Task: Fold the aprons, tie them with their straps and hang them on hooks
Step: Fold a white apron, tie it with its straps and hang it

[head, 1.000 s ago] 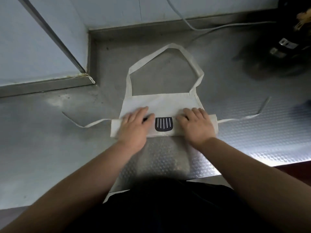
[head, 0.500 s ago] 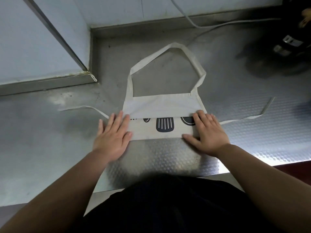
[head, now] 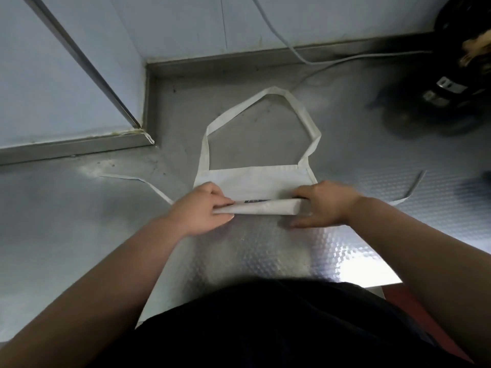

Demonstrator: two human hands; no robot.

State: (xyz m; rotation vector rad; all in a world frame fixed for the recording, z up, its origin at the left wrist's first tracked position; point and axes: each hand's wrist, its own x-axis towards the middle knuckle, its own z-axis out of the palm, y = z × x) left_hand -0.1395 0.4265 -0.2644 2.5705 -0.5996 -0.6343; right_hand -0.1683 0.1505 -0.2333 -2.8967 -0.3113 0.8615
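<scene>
Apron (head: pixel 261 208) newly rolled — between hands (head: pixel 200 209) (head: pixel 324 204)

A steel tabletop (head: pixel 79 235) fills the view, smooth at the left and embossed with a fine pattern at the right. Pale blue wall (head: pixel 186 22) panels rise behind it, crossed by a slanting metal strip (head: pixel 87 65). A white cable (head: pixel 279 35) runs down the wall onto the tabletop toward a dark, blurred object (head: pixel 451 83) in the far right corner.

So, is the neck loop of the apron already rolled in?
No, the neck loop lies open and flat on the table, beyond the roll.
</scene>
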